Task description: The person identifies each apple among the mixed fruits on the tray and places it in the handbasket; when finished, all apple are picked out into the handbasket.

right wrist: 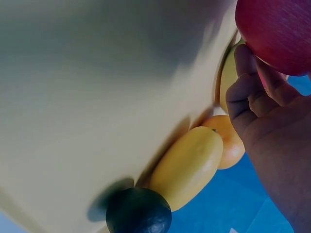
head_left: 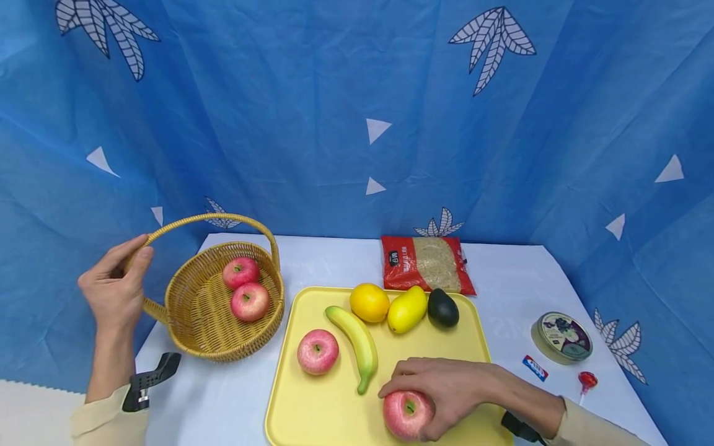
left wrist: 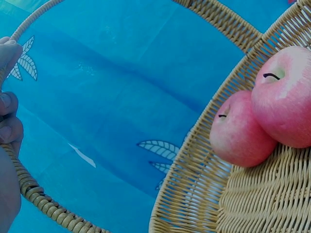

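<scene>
My left hand [head_left: 118, 282] grips the handle of a wicker basket [head_left: 223, 353] at the left; in the left wrist view its fingers [left wrist: 7, 107] curl round the handle [left wrist: 53, 208]. Two apples, one [head_left: 250, 301] touching the other [head_left: 241, 273], lie inside the basket. My right hand [head_left: 446, 390] holds an apple [head_left: 408, 415] over the front of a yellow tray [head_left: 329, 427], fingers and thumb around its sides. The right wrist view shows that apple [right wrist: 277, 34] in the fingers of the hand [right wrist: 277, 126]. Left on the tray is another apple [head_left: 318, 352], beside a banana [head_left: 357, 347].
An orange [head_left: 369, 302], a yellow mango [head_left: 407, 310] and a dark avocado [head_left: 443, 308] line the tray's back edge. Behind it lies a red bag [head_left: 429, 265]. Rightward on the table are a round tin [head_left: 563, 337], a small packet [head_left: 535, 367] and a red lollipop [head_left: 587, 380].
</scene>
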`<state>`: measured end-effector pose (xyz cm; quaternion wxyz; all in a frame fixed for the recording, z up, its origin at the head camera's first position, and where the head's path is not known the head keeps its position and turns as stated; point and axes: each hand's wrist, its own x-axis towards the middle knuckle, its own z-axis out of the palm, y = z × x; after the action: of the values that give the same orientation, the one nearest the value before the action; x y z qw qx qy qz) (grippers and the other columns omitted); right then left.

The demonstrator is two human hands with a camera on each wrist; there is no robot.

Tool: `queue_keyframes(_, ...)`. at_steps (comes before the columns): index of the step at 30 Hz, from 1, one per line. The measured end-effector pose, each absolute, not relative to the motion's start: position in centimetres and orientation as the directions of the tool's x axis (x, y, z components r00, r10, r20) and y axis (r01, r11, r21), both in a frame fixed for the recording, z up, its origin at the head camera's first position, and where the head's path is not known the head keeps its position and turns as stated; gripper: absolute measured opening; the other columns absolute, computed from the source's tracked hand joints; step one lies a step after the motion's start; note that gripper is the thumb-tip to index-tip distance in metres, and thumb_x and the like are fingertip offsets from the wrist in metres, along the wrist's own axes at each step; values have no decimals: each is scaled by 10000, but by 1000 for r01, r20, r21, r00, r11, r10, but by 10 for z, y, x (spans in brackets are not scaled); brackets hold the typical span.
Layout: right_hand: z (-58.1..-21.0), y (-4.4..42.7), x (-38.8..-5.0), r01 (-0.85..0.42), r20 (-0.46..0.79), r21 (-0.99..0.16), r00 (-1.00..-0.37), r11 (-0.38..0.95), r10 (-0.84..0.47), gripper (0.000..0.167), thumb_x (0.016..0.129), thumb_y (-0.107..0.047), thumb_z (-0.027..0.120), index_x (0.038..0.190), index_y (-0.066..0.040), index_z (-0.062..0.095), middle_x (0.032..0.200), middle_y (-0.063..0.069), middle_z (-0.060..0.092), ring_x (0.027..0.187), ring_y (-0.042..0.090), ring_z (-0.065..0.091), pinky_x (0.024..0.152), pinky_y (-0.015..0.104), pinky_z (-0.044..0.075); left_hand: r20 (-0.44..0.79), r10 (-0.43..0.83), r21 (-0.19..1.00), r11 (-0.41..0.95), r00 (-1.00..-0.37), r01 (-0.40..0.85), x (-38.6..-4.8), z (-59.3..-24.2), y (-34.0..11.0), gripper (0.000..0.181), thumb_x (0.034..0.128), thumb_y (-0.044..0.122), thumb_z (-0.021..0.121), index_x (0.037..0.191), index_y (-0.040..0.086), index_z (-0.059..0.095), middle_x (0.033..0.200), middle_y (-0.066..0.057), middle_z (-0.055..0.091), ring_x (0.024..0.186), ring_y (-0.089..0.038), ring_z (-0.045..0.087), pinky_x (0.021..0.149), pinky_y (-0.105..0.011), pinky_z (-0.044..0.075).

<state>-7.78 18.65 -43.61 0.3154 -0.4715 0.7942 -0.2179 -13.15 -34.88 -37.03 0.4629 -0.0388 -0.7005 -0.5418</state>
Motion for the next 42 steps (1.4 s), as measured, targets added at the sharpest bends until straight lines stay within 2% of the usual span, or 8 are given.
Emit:
queue_keyframes(4, -435, 185, -78, -609, -297, -642, -362, 465, -884, 688, 785, -524, 750, 1420, -446, 496, 1245, -219, 525, 1056, -55, 506, 856, 204, 507, 687, -450, 726, 414, -570, 548, -132, -371, -349, 223, 885, -64, 713, 1103, -107, 724, 1027, 14, 771, 730, -14, 606, 613, -95, 424)
queue_keyframes(11, -433, 182, -79, -609, -282, -647, -368, 459, -886, 673, 794, -541, 736, 1416, -454, 496, 1243, -226, 528, 1056, -54, 510, 858, 208, 506, 693, -447, 721, 406, -566, 561, -134, -373, -351, 219, 881, -77, 710, 1098, -106, 727, 1042, -40, 771, 767, -17, 641, 645, -96, 453)
queue_keyframes(20, -433, 179, -78, -641, -235, -638, -367, 428, -900, 649, 813, -531, 729, 1414, -447, 499, 1255, -221, 528, 1065, -51, 513, 870, 205, 503, 699, -444, 715, 405, -561, 570, -135, -375, -353, 223, 879, -79, 712, 1100, -100, 730, 1041, -42, 771, 738, -15, 622, 622, -96, 436)
queue_keyframes(29, -431, 175, -81, -625, -237, -637, -398, 451, -886, 646, 799, -568, 722, 1400, -484, 500, 1254, -227, 534, 1060, -40, 512, 868, 217, 506, 693, -451, 720, 395, -562, 570, -134, -373, -351, 222, 878, -79, 713, 1098, -99, 731, 1040, -55, 770, 730, -24, 618, 619, -98, 439)
queue_keyframes(42, -432, 169, -85, -714, -124, -583, -393, 387, -911, 603, 843, -547, 710, 1402, -512, 488, 1250, -226, 526, 1048, -27, 517, 906, 229, 485, 683, -458, 730, 400, -570, 554, -135, -374, -353, 229, 877, -79, 715, 1104, -79, 737, 1062, -87, 766, 768, -27, 644, 645, -99, 458)
